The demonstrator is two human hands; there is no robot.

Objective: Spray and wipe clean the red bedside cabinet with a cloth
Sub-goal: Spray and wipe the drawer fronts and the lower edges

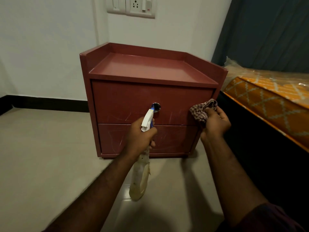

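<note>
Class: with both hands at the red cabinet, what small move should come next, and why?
Probably squeeze the trigger: the left hand grips the spray bottle, nozzle aimed at the scuffed front of the cabinet, and the right hand holds the cloth bunched nearby, ready to wipe.

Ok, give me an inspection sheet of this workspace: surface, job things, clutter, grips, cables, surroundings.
Surface: red bedside cabinet, two drawer fronts with pale scratches, one shiny knob.
Job's things: spray bottle, nozzle toward the upper drawer; checked cloth, bunched.
Clutter: nothing seen.
Grips: left hand holds the bottle by its neck; right hand holds the cloth at the upper drawer's right edge.
Cables: nothing seen.
Surroundings: floor, white wall with switch plate, wrapped orange mattress, dark curtain.
</note>
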